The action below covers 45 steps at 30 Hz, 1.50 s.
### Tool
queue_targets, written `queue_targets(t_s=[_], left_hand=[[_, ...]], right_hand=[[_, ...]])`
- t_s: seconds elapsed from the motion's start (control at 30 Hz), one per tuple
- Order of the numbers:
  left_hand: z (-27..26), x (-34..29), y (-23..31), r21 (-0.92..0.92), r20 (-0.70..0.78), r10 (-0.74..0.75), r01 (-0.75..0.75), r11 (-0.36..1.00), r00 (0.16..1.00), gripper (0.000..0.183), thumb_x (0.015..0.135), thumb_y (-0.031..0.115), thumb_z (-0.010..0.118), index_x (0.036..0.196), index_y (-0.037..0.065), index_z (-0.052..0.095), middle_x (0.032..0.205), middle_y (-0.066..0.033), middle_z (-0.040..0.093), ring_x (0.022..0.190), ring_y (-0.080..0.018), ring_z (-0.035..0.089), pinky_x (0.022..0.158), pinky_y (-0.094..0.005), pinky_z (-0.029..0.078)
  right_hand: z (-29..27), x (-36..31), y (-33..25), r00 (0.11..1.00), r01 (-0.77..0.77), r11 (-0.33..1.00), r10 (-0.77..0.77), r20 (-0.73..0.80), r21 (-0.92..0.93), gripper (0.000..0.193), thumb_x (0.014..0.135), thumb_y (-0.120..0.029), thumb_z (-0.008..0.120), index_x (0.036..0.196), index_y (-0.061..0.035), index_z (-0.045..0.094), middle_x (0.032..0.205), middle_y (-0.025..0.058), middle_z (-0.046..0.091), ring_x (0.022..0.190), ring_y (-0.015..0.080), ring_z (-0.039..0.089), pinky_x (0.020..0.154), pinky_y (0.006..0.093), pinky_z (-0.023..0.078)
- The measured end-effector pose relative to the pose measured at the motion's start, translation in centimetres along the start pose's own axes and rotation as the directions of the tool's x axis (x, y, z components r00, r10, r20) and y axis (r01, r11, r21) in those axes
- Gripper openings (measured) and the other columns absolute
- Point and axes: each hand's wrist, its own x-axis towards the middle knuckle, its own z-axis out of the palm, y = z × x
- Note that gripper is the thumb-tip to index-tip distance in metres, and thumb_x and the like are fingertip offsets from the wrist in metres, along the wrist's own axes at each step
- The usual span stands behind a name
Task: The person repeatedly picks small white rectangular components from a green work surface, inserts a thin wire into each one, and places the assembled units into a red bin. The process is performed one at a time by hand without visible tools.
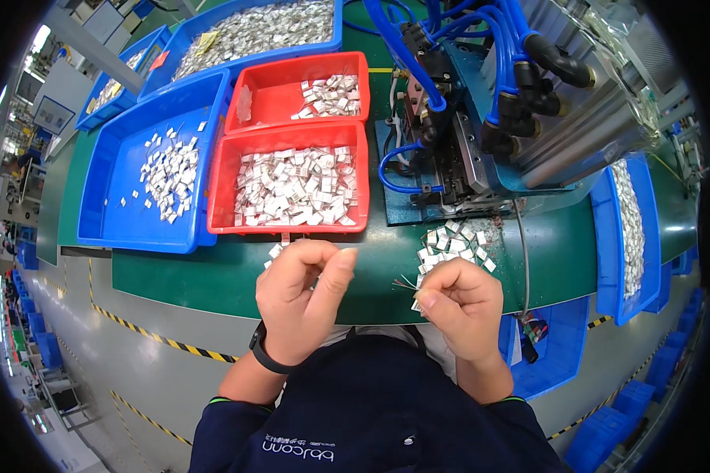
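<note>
Near the table's front edge, my right hand pinches a small white connector, mostly hidden by the fingers, with thin loose wires pointing left. To its left is my left hand, wearing a dark wristband, with thumb and index finger brought together; whatever may be between them cannot be made out. Just beyond the right hand lies a loose pile of white connectors on the green table. A few more connectors show behind the left hand, partly covered by it.
A red bin of white connectors stands beyond my left hand, another red bin behind it. Blue bins sit left and at the back. A machine with blue hoses occupies the right; a grey cable hangs over the edge.
</note>
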Motion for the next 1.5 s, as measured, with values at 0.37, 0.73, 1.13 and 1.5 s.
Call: queue_targets(t_s=[0.37,0.73,1.13,1.5], left_hand=[[1.3,-1.6,0.0,-0.464,0.443,-0.333,0.531,0.709,0.832,0.021,0.092,0.004,0.061,0.111,-0.001,0.057,0.091,-0.0058,0.062,0.071,-0.0084,0.058,0.060,-0.0198,0.046],[1.2,-1.5,-0.9,-0.509,0.359,-0.241,0.405,0.759,0.902,0.014,0.090,0.004,0.063,0.102,-0.003,0.065,0.098,-0.0057,0.058,0.072,-0.0092,0.057,0.062,-0.0205,0.046],[-1.6,-2.4,-1.5,-0.289,0.252,-0.092,0.165,0.943,0.963,0.011,0.086,0.001,0.066,0.097,-0.001,0.065,0.096,-0.0065,0.059,0.082,-0.0107,0.059,0.068,-0.0226,0.049],[-8.2,-1.7,-1.3,0.647,0.190,0.282,-0.336,0.685,0.941,0.019,0.075,0.003,0.073,0.089,0.003,0.060,0.091,-0.0104,0.060,0.077,-0.0240,0.057,0.075,-0.0361,0.045]], right_hand=[[0.3,0.4,0.5,0.997,-0.076,0.993,0.073,0.036,0.086,0.008,0.091,-0.005,0.061,0.090,0.0019,0.057,0.077,0.0011,0.060,0.064,0.0005,0.048,0.054,0.0163,0.036],[0.9,0.5,1.1,0.983,-0.173,0.974,0.161,0.089,0.144,0.010,0.092,-0.007,0.060,0.091,0.0017,0.057,0.078,0.0022,0.061,0.064,0.0007,0.047,0.054,0.0164,0.035],[3.1,0.1,2.4,0.939,-0.303,0.953,0.294,0.177,0.024,0.010,0.093,-0.009,0.057,0.089,0.0000,0.056,0.071,0.0016,0.057,0.055,0.0025,0.048,0.048,0.0166,0.037],[4.0,0.9,5.2,0.980,-0.196,0.980,0.197,0.040,-0.028,0.005,0.091,-0.001,0.052,0.093,0.0018,0.056,0.072,0.0042,0.059,0.057,0.0049,0.054,0.049,0.0193,0.043]])
